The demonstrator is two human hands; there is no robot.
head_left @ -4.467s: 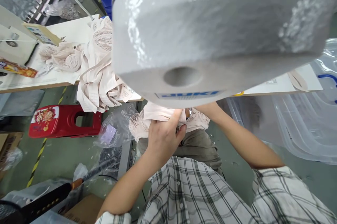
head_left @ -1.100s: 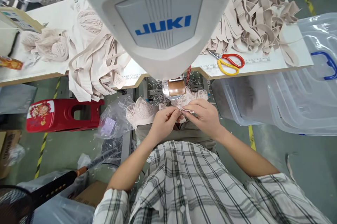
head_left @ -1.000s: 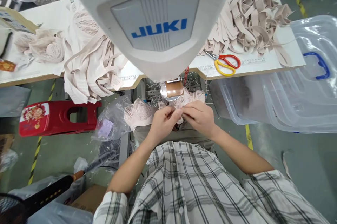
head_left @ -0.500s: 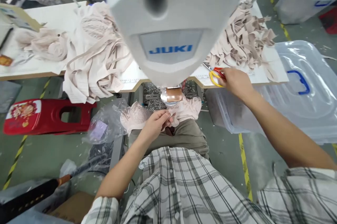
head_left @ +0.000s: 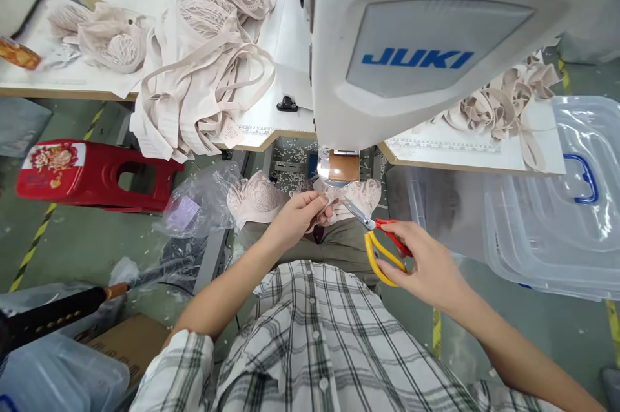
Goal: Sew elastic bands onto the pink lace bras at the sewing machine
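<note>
A pale pink lace bra [head_left: 256, 199] lies over my lap, below the head of a white JUKI sewing machine [head_left: 416, 50]. My left hand [head_left: 310, 208] pinches a bit of the bra's fabric between thumb and fingers. My right hand [head_left: 416, 260] holds scissors [head_left: 375, 231] with one red and one yellow handle loop. Their blades point up and left, with the tips close to the fabric at my left fingertips. Whether the tips touch the cloth I cannot tell. The machine's round plate [head_left: 339, 168] sits just above both bra cups.
Bras and straps [head_left: 203, 70] are heaped on the table's left part, and loose strips [head_left: 504, 102] lie on its right. A red stool [head_left: 97, 173] and a plastic bag [head_left: 198, 199] are at left. Clear plastic bins [head_left: 547, 225] stand at right.
My right hand has lifted the scissors off the right table edge and brought them down and left to the fabric. My left hand keeps its pinch. The view has turned.
</note>
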